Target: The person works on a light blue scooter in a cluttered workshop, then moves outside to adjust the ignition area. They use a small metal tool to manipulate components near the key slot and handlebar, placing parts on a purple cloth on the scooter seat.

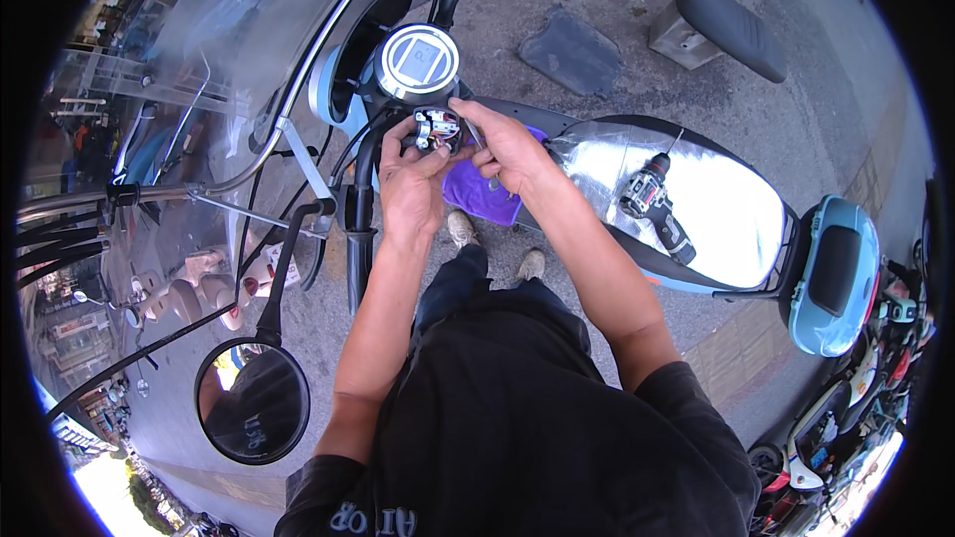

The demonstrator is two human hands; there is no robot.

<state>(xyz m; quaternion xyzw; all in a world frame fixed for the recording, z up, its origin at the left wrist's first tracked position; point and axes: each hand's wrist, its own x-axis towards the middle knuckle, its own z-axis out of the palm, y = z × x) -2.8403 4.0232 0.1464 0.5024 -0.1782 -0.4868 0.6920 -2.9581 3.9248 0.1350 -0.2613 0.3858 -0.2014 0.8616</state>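
Just below the round dashboard display (418, 61) of a light-blue electric scooter, my left hand (412, 189) grips an opened handlebar switch housing (436, 129). Its inside faces up, showing white and metal parts with small coloured wires. My right hand (504, 144) is closed at the housing's right side, with a thin metal piece (474, 135) between its fingers. What kind of piece this is cannot be made out. Beneath my right hand hangs a purple cloth (487, 194), partly hidden by it.
On the silver-covered scooter seat (731, 204) lies a cordless drill (657, 207). A clear windshield (219, 50) and a round mirror (253, 401) stand left. A blue top box (836, 273) sits behind the seat. A removed seat (731, 28) and a dark mat (570, 52) lie beyond.
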